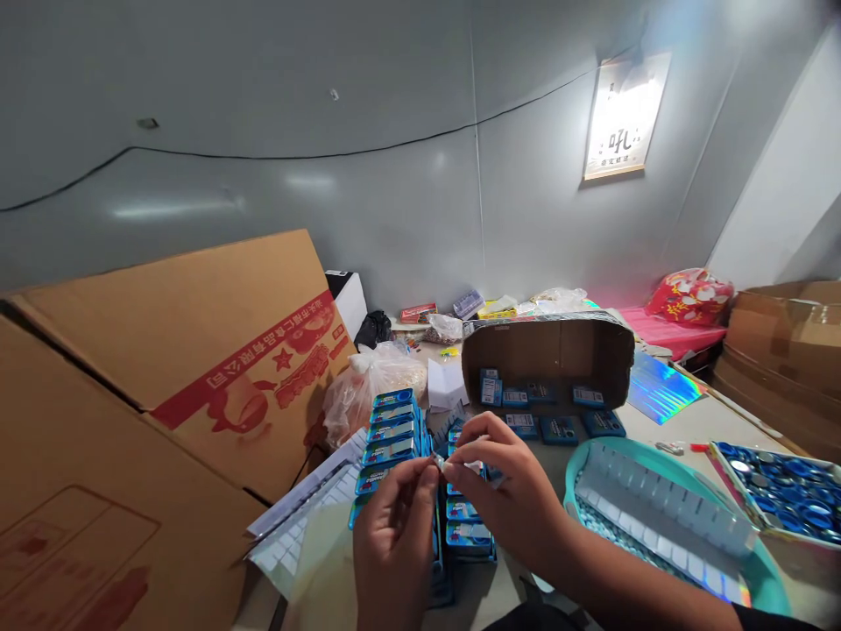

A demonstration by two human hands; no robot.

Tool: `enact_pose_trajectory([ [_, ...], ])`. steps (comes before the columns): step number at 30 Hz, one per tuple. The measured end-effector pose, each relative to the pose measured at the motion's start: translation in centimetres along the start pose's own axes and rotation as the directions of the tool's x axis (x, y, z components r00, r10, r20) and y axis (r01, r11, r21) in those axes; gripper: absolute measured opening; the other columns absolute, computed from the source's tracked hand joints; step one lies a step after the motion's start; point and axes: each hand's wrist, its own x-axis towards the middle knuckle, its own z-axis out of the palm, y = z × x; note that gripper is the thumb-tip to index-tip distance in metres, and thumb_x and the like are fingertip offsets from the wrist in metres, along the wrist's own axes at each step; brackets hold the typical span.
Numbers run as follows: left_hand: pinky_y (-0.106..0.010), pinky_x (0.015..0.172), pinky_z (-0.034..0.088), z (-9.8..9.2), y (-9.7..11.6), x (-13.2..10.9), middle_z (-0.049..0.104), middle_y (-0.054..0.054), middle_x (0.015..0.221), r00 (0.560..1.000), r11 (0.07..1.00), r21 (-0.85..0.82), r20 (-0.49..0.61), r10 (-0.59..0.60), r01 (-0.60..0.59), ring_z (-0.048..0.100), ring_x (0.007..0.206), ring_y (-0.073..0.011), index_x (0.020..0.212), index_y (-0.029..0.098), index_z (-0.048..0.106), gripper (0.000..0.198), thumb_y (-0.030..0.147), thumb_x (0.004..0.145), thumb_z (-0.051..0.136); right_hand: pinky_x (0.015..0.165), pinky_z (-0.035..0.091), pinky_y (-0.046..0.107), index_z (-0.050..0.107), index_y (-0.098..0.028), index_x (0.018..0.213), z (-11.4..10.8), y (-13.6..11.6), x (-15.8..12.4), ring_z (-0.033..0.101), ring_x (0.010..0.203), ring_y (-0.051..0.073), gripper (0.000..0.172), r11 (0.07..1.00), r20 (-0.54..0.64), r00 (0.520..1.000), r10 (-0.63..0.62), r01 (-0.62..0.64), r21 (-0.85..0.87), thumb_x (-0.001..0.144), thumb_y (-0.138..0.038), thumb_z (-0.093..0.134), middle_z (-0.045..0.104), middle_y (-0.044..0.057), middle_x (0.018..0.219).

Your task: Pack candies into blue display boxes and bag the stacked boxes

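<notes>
A small pale piece [441,464] is pinched between the fingertips of the left hand [396,524] and the right hand [509,473], thumbs and forefingers closed on it; it is held over the blue packs [389,450], and its long axis is too small to be made out. The packs are set on the worktop [719,422] in two rows running away from the person, their printed faces turned upward and their visible long edges lying crosswise.

Grey wall [394,79], brightly lit scroll [624,114]
</notes>
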Motion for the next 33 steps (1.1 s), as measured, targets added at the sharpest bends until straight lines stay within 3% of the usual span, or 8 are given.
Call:
enact_pose_trajectory([
  [4,-0.026,0.068,0.058,0.4,0.4,-0.5,0.077,-0.006,0.081,0.998,0.998,-0.029,-0.033,-0.059,0.058,0.072,0.076,-0.0207,0.086,0.016,0.076,0.031,0.045,0.075,0.073,0.062,0.045,0.027,0.074,-0.02,0.073,0.1,0.0,0.1,0.057,0.068,0.014,0.024,0.994,0.055,0.996,0.07,-0.075,0.077,0.092,-0.032,0.066,0.062,0.001,0.072],
  [11,-0.029,0.073,0.056,0.2,0.7,-0.7,0.077,-0.005,0.08,0.997,0.991,0.129,-0.07,-0.01,0.019,0.072,0.077,-0.0221,0.082,0.019,0.078,0.025,0.042,0.075,0.07,0.064,0.046,0.027,0.076,-0.021,0.076,0.4,-0.2,-0.1,0.061,0.069,0.015,0.024,0.98,0.056,0.994,0.089,-0.098,0.172,0.091,-0.037,0.067,0.068,0.003,0.071],
  [18,-0.027,0.068,0.054,0.0,0.8,-0.6,0.075,-0.003,0.075,0.995,0.989,0.146,-0.095,0.034,-0.02,0.07,0.071,-0.0194,0.077,0.021,0.077,0.021,0.037,0.077,0.064,0.059,0.045,0.025,0.071,-0.017,0.071,1.2,-0.3,-0.5,0.058,0.063,0.013,0.023,0.963,0.023,0.995,0.1,-0.102,0.249,0.089,-0.032,0.067,0.065,0.002,0.067],
  [23,-0.028,0.064,0.053,0.0,0.5,-0.6,0.073,-0.002,0.07,0.997,0.978,0.196,-0.031,0.077,-0.069,0.069,0.067,-0.0197,0.076,0.02,0.073,0.02,0.038,0.078,0.064,0.059,0.045,0.026,0.07,-0.017,0.069,1.2,-0.1,-0.6,0.056,0.064,0.014,0.026,0.917,0.093,0.967,0.235,-0.253,0.308,0.086,-0.037,0.069,0.063,0.002,0.066],
  [27,-0.027,0.063,0.052,0.5,-0.3,-0.7,0.07,-0.002,0.071,0.996,0.984,0.173,-0.063,0.059,-0.047,0.065,0.065,-0.0172,0.078,0.02,0.068,0.022,0.039,0.083,0.06,0.061,0.044,0.026,0.069,-0.017,0.067,1.4,0.1,-0.7,0.054,0.067,0.014,0.03,0.858,0.131,0.932,0.337,-0.362,0.365,0.083,-0.042,0.07,0.062,0.002,0.066],
  [31,-0.026,0.059,0.05,0.4,-1.3,0.1,0.068,-0.003,0.07,0.997,0.976,0.216,-0.055,0.048,-0.035,0.063,0.063,-0.017,0.08,0.019,0.066,0.024,0.042,0.083,0.059,0.058,0.041,0.026,0.067,-0.017,0.068,1.6,0.0,-0.9,0.05,0.062,0.013,0.03,0.804,0.09,0.914,0.395,-0.392,0.448,0.08,-0.044,0.073,0.058,0.0,0.062],
  [33,-0.026,0.059,0.05,0.0,-1.3,0.4,0.067,-0.003,0.069,0.997,0.987,0.16,-0.075,0.007,0.005,0.063,0.062,-0.017,0.081,0.019,0.066,0.027,0.046,0.083,0.06,0.057,0.04,0.025,0.067,-0.017,0.068,1.6,-0.1,-1.1,0.048,0.06,0.012,0.03,0.798,0.053,0.917,0.395,-0.371,0.474,0.08,-0.043,0.073,0.056,-0.001,0.06],
])
